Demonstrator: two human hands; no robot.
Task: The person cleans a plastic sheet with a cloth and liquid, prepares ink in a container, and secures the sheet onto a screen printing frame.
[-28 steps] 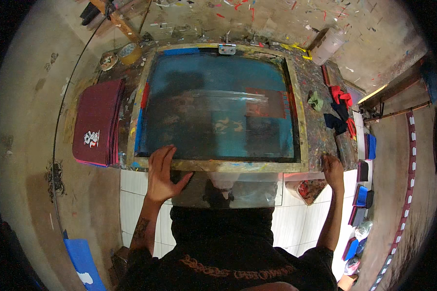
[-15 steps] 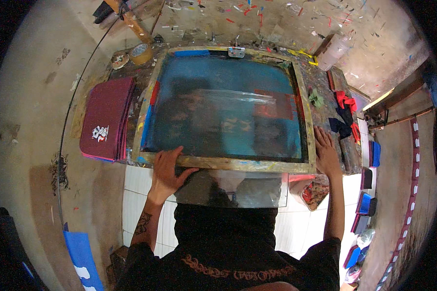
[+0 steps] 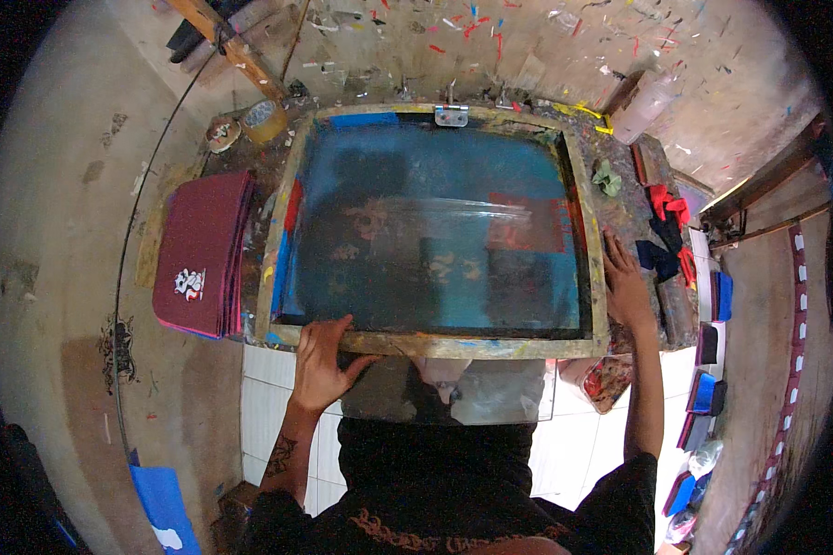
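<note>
On our tabletop (image 3: 611,205), we have the framed screen (image 3: 453,346) in the middle, a hinge (image 3: 452,116) at its far edge. Left of it lies a cloth stack (image 3: 199,245), a tape roll (image 3: 264,121) behind. Rags (image 3: 662,229) lie right. Our left fingers (image 3: 331,335) meet the screen's near edge.

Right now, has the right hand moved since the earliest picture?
Yes: against the screen frame, the right hand has moved forward and closer to its right side.

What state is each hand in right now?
Left hand: at the front edge of a paint-stained rectangular wooden frame; grip cannot be told.
Right hand: open beside the frame, nothing visibly held.
</note>
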